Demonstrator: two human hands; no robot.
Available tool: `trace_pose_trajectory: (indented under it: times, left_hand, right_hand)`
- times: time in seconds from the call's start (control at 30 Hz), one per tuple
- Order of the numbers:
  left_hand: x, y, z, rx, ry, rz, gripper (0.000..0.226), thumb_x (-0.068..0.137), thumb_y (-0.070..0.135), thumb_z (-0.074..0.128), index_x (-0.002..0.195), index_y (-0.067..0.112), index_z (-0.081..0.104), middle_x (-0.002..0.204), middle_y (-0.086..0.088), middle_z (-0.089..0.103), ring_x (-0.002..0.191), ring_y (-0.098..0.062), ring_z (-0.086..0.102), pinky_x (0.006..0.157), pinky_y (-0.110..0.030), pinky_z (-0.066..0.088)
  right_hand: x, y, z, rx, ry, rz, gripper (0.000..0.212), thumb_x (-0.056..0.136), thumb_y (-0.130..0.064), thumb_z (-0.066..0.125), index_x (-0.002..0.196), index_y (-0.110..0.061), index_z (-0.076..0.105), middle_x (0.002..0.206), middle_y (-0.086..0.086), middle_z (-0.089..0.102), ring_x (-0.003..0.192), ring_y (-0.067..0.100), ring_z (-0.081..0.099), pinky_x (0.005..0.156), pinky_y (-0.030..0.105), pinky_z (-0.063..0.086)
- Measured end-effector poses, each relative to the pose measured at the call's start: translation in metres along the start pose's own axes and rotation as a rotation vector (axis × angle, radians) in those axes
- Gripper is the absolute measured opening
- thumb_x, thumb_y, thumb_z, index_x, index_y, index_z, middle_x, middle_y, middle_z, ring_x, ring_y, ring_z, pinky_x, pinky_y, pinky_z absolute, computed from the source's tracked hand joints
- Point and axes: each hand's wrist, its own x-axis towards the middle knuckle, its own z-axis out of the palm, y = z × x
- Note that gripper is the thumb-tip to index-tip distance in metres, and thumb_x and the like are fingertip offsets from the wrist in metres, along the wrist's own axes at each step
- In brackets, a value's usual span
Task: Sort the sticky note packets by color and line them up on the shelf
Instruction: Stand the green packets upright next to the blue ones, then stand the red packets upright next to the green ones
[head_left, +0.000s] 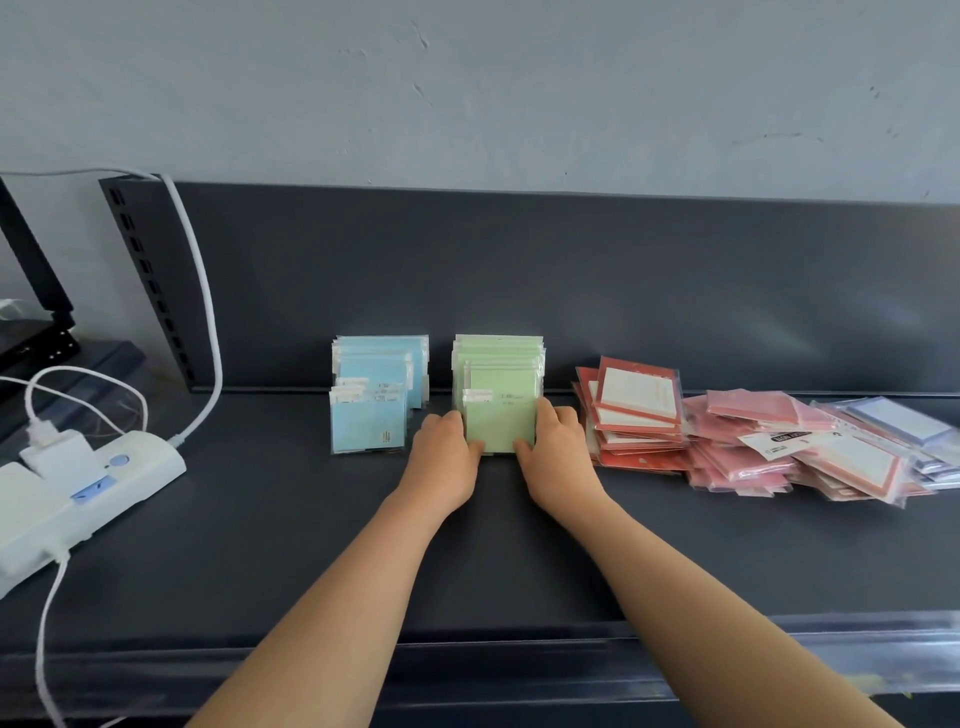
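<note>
A row of green sticky note packets (500, 395) stands upright on the dark shelf (311, 545), running back to the rear panel. My left hand (448, 457) and my right hand (558, 452) press against the two sides of the front green packet, fingers curled around its lower edge. To the left stands a similar upright row of blue packets (371, 410), apart from my hands. On the right lies a loose heap of red packets (636, 415), then pink packets (748, 441), and a few purple ones (904, 426) at the far right.
A white power strip (88, 488) with plugs and white cables (202, 291) lies on the shelf's left end. A slotted black upright (150, 280) stands at the back left. A clear plastic price rail (831, 654) runs along the front edge.
</note>
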Motion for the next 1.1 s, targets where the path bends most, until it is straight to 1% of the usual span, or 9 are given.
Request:
trace_pose_trajectory:
  times: [0.23,0.43,0.53,0.63,0.7,0.77,0.93,1.0,1.1]
  left_hand:
    - [-0.009,0.006,-0.005,0.058,-0.007,-0.028,0.035,0.098,0.032,0.053,0.124,0.009,0.048,0.124,-0.012,0.047,0.114,-0.028,0.047,0.094,-0.036,0.042]
    - [-0.025,0.015,-0.025,0.299,0.161,0.102,0.041,0.1,0.038,0.044,0.132,0.013,0.044,0.132,-0.006,0.048,0.12,-0.026,0.042,0.095,-0.036,0.039]
    - [-0.03,0.026,-0.034,0.363,0.256,0.196,0.038,0.1,0.036,0.042,0.132,0.016,0.046,0.131,-0.003,0.05,0.117,-0.025,0.043,0.094,-0.034,0.038]
    - [-0.032,0.044,-0.034,0.376,0.277,0.256,0.037,0.1,0.036,0.041,0.13,0.015,0.047,0.13,-0.003,0.051,0.115,-0.025,0.043,0.093,-0.034,0.038]
    - [-0.033,0.061,-0.027,0.381,0.267,0.289,0.033,0.099,0.036,0.042,0.124,0.015,0.049,0.126,-0.003,0.052,0.113,-0.026,0.044,0.091,-0.034,0.037]
    - [-0.032,0.081,-0.016,0.372,0.242,0.321,0.032,0.099,0.037,0.042,0.121,0.015,0.049,0.123,-0.004,0.053,0.111,-0.027,0.045,0.089,-0.034,0.037]
    - [-0.021,0.127,0.016,0.256,0.166,0.326,0.043,0.1,0.042,0.04,0.132,0.014,0.045,0.129,-0.006,0.051,0.117,-0.025,0.046,0.092,-0.036,0.043]
    - [-0.011,0.14,0.032,0.245,0.109,0.274,0.047,0.099,0.045,0.04,0.133,0.012,0.044,0.131,-0.009,0.05,0.118,-0.027,0.047,0.092,-0.038,0.044]
    - [0.004,0.153,0.053,0.226,0.017,0.138,0.056,0.096,0.051,0.04,0.137,0.011,0.039,0.133,-0.014,0.046,0.118,-0.033,0.049,0.092,-0.044,0.046]
  right_hand:
    - [-0.003,0.003,-0.002,0.015,-0.028,-0.009,0.046,0.094,-0.021,0.057,0.134,-0.009,0.037,0.134,0.01,0.044,0.121,0.025,0.047,0.101,0.037,0.045]
    - [-0.014,-0.004,-0.022,-0.038,0.062,-0.225,0.041,0.095,-0.017,0.054,0.133,-0.013,0.04,0.133,0.0,0.045,0.125,0.019,0.045,0.099,0.033,0.049]
    - [-0.021,-0.001,-0.041,-0.138,0.1,-0.316,0.032,0.096,-0.015,0.051,0.127,-0.01,0.046,0.129,0.002,0.047,0.121,0.02,0.046,0.101,0.033,0.044]
    - [-0.025,0.014,-0.063,-0.311,0.151,-0.329,0.042,0.097,-0.018,0.05,0.135,-0.002,0.043,0.142,0.01,0.041,0.133,0.027,0.037,0.11,0.032,0.03]
    - [-0.027,0.029,-0.077,-0.404,0.188,-0.325,0.043,0.093,-0.016,0.056,0.132,0.001,0.049,0.138,0.013,0.047,0.13,0.03,0.043,0.109,0.036,0.032]
    - [-0.026,0.048,-0.088,-0.519,0.249,-0.321,0.037,0.083,-0.012,0.068,0.116,0.003,0.061,0.125,0.017,0.056,0.12,0.035,0.052,0.104,0.042,0.038]
    - [-0.021,0.093,-0.118,-0.689,0.143,-0.184,0.069,0.09,-0.04,0.055,0.144,-0.004,0.031,0.152,0.014,0.028,0.143,0.029,0.023,0.118,0.044,0.011]
    - [-0.019,0.109,-0.128,-0.764,0.103,-0.173,0.074,0.086,-0.051,0.055,0.142,-0.007,0.034,0.146,0.012,0.036,0.139,0.03,0.028,0.117,0.046,0.015]
    - [-0.014,0.125,-0.136,-0.75,0.112,-0.248,0.062,0.08,-0.057,0.057,0.122,-0.012,0.054,0.125,0.008,0.055,0.122,0.029,0.045,0.106,0.045,0.03]
